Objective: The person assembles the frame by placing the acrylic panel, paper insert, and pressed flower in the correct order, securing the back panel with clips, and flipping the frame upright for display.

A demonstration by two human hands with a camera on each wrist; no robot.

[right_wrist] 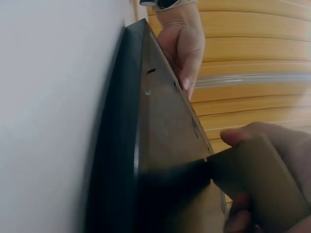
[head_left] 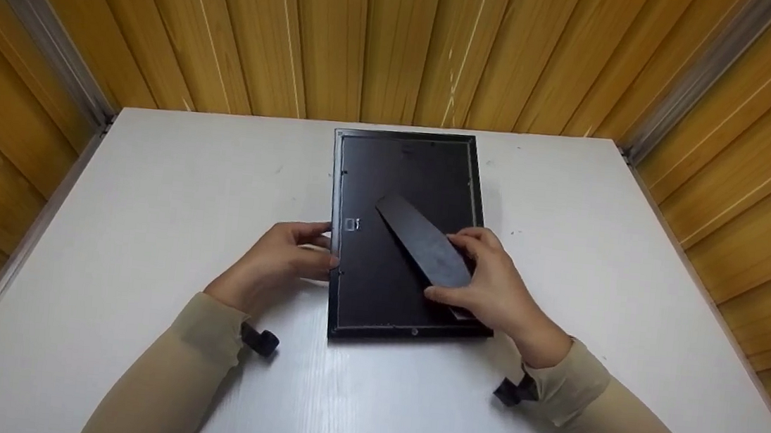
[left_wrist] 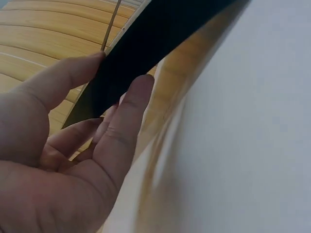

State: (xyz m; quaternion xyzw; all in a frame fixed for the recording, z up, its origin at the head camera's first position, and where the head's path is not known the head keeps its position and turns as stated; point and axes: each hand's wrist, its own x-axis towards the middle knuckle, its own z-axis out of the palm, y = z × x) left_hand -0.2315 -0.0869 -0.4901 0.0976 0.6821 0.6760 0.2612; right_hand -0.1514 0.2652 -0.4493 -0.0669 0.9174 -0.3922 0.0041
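Observation:
A black picture frame point(head_left: 390, 164) shows its back, with its easel leg point(head_left: 425, 245) swung out at an angle from the back panel. My left hand point(head_left: 275, 259) grips the frame's left edge, thumb on the back and fingers underneath. In the left wrist view, that hand point(left_wrist: 104, 145) has the dark frame edge point(left_wrist: 146, 43) between thumb and fingers, above the white surface. The easel leg's wide end is pinched by my right hand point(head_left: 503, 284), thumb on one side and fingers on the other. The right wrist view shows the raised leg point(right_wrist: 260, 182) at its hinge.
The white table point(head_left: 206, 171) lies under the frame and arms. Yellow wood-look panels point(head_left: 395, 41) stand behind it and along both sides, with metal posts at the corners. A small black device point(head_left: 260, 341) sits at the left wrist and another point(head_left: 516, 392) at the right.

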